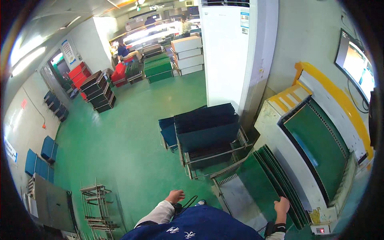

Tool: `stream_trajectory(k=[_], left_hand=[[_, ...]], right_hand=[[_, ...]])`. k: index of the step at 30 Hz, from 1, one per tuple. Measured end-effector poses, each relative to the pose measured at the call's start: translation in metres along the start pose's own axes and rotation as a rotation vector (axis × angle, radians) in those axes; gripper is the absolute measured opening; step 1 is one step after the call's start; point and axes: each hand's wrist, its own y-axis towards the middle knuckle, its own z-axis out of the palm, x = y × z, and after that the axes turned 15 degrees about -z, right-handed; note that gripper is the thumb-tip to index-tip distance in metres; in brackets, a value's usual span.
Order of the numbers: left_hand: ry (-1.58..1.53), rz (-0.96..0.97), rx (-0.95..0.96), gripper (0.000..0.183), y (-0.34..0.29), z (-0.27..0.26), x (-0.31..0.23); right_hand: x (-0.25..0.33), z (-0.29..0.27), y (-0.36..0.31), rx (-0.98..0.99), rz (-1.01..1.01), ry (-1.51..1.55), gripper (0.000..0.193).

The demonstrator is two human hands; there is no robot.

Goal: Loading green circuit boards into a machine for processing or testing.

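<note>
At the lower right, my right hand [282,205] is closed at the near edge of a green panel [260,176]. That panel leans in a metal rack [218,186], beside several upright green sheets [280,176] set close together. My left hand [175,196] hovers in front of my body with loosely bent fingers and nothing visible in it. Close to its wrist a thin black cord [190,202] makes a loop. Dark bands circle both wrists.
Ahead stands a rack of dark blue panels [208,134]. To the right is a white machine [276,120] holding a large green board [318,144], with a screen [356,66] above. A tall white cabinet [226,52] rises behind. An empty metal frame [96,204] stands left; people work far back.
</note>
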Motion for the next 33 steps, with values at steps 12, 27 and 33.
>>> stream_trajectory(k=[12,27,33], left_hand=[[0.044,0.007,-0.09,0.028,-0.014,0.007,-0.003],[0.08,0.012,-0.133,0.029,-0.01,0.007,0.001],[0.053,-0.003,-0.108,0.03,-0.008,0.003,0.004]], right_hand=[[-0.002,0.004,0.003,-0.009,-0.008,-0.043,0.04],[-0.012,0.015,0.005,-0.008,-0.02,-0.079,0.042],[-0.004,0.007,0.002,0.001,0.024,-0.05,0.039]])
